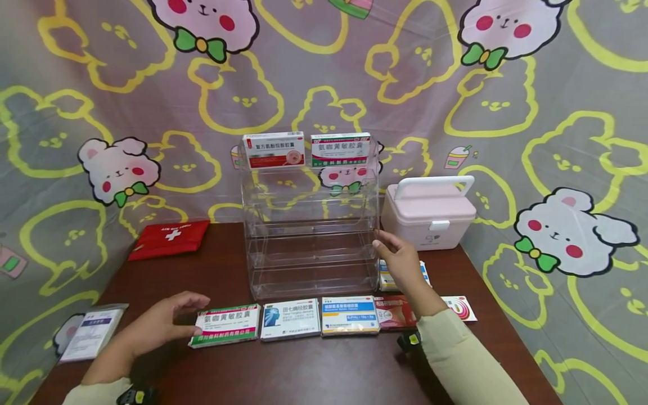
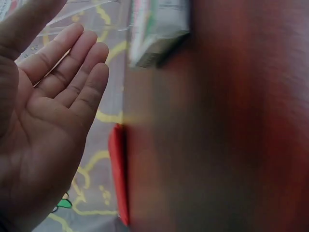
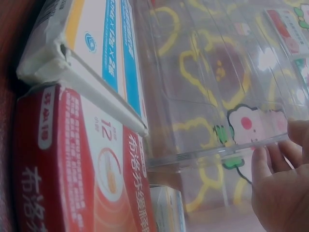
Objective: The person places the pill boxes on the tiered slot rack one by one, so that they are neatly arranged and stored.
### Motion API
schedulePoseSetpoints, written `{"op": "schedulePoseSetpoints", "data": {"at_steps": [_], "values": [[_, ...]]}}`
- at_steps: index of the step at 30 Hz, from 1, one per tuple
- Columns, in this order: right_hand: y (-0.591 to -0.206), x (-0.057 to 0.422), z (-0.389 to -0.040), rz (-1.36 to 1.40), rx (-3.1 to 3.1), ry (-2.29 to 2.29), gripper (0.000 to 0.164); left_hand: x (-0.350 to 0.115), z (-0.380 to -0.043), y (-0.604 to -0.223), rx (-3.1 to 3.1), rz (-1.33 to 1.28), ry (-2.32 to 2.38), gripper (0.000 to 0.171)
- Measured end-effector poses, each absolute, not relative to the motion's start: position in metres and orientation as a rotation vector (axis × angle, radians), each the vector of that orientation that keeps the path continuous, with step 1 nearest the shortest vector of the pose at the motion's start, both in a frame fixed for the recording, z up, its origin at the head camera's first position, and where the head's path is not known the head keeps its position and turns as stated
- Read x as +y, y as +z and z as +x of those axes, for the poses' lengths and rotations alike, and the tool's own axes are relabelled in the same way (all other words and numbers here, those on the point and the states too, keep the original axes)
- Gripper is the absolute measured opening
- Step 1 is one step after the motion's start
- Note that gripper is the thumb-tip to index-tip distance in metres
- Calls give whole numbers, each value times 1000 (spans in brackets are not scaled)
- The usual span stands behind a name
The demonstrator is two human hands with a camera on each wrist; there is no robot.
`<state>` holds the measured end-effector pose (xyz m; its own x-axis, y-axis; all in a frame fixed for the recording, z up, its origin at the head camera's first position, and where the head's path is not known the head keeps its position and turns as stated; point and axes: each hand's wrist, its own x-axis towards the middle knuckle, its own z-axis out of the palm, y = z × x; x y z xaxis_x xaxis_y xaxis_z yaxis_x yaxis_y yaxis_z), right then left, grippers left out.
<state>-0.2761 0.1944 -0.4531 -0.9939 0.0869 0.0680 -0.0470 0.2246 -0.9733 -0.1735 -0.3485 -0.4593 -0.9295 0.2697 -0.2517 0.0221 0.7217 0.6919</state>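
Here, left grip (image 1: pixel 164 323) apart; right grip (image 1: pixel 402 261) apart, at one rack (image 1: pixel 314 256) (two boxes (image 1: pixel 274 151) (image 1: pixel 341 152) atop)

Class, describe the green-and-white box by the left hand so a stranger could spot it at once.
Find the clear tiered rack on the dark table; a row of medicine boxes lies in front. Take the row's leftmost box, by the left hand. Its green lower band marks it off from the box beside it, its place on the table from the lookalike atop the rack.

Grey cloth (image 1: pixel 420 124) with yellow outlines and white cartoon rabbits hangs behind and beside a dark reddish-brown worktop (image 1: pixel 314 371), which shines softly.
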Motion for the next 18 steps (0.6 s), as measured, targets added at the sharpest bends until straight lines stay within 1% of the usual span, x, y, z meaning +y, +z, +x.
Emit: {"op": "schedulePoseSetpoints", "data": {"at_steps": [4,11,18], "values": [[-453,194,-277,-39,-2352,1912,47,-352,-169,-471,2613,255,1029,73],[-454,195,-277,-38,-2363,1919,46,-353,-164,-485,2733,331,930,69],[-453,196,-276,-36,-2372,1924,47,-355,-166,-491,2762,374,898,73]]}}
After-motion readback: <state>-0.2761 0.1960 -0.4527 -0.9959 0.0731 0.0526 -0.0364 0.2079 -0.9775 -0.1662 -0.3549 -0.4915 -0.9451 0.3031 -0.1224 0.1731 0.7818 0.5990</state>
